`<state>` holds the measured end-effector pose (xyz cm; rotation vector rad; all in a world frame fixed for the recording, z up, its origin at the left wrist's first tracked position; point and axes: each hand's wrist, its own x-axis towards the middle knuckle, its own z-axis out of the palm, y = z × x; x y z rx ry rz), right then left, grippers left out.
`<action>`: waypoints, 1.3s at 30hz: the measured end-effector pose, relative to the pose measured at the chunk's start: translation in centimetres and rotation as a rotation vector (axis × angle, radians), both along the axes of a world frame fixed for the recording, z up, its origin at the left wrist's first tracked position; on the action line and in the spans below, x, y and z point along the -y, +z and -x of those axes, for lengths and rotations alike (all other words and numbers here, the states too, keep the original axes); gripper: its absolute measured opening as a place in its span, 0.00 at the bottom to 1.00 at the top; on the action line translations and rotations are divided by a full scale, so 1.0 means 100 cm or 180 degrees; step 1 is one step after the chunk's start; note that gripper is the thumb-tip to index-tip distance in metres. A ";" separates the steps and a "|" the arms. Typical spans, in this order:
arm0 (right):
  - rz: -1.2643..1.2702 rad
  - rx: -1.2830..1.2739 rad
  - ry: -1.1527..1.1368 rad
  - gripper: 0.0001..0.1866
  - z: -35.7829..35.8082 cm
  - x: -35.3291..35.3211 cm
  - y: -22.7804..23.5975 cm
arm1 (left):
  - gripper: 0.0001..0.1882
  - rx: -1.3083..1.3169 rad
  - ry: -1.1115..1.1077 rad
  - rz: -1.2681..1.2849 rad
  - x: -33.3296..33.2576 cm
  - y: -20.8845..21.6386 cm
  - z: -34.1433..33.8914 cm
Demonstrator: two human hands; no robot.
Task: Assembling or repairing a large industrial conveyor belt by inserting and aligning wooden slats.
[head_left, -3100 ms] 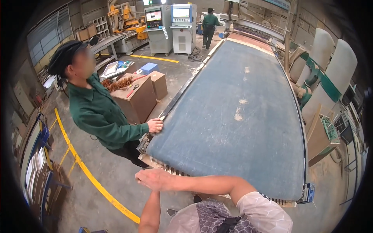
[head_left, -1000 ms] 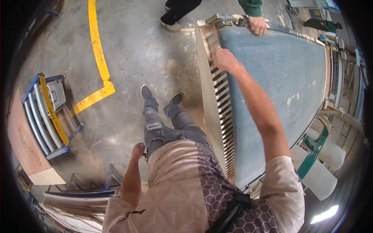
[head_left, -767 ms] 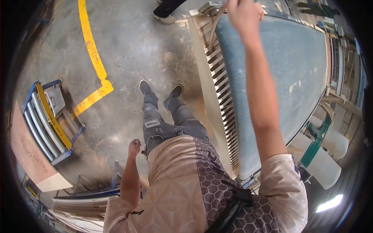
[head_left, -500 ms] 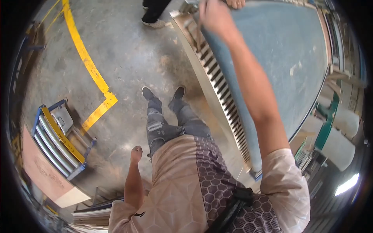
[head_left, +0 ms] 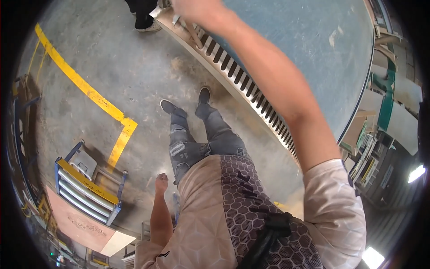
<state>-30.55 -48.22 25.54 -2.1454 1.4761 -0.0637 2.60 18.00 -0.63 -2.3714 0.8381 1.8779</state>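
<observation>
My right arm reaches far across to the upper edge. There my right hand [head_left: 199, 12] is over the corner of a large blue-grey table surface [head_left: 309, 54], smeared by motion and partly cut off, so its fingers do not show clearly. Just below it are a small metal piece [head_left: 176, 19] and a brown bar [head_left: 194, 35] at the table's edge. A pale edge strip [head_left: 245, 93] with a row of dark slots runs along the near side of the table. My left hand [head_left: 161, 181] hangs low beside my hip, its fingers curled in, nothing visible in them.
At lower left is a blue-framed roller stand [head_left: 87, 190] with a yellow bar, next to a pinkish board [head_left: 80, 224]. A yellow line [head_left: 85, 87] marks the concrete floor. Another person's leg and shoe [head_left: 148, 24] show at the top. Green-framed equipment [head_left: 386, 110] stands at right.
My view has turned, and the table and floor line appear shifted left. My right hand has moved left in the picture along with the table's corner. The other hand seen on the table has left view.
</observation>
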 end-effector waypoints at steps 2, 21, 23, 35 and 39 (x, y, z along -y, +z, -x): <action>-0.0018 -0.0881 0.0809 0.15 0.026 -0.015 -0.052 | 0.19 -0.0121 -0.0390 0.0107 0.018 -0.001 0.007; 0.0116 0.0218 -0.0280 0.11 0.001 -0.013 0.018 | 0.18 -0.0395 -0.0945 0.0307 0.040 0.003 0.046; -0.0019 -0.0457 -0.0012 0.12 -0.004 -0.011 0.024 | 0.18 -0.0309 -0.0885 0.0282 0.036 0.011 0.044; 0.0775 0.0423 0.0454 0.11 0.022 -0.009 -0.025 | 0.16 -0.0277 0.0089 0.0000 0.075 -0.009 0.022; 0.0429 0.0177 -0.0218 0.13 0.039 -0.007 -0.022 | 0.16 -0.0118 -0.0316 0.0233 0.142 -0.007 0.019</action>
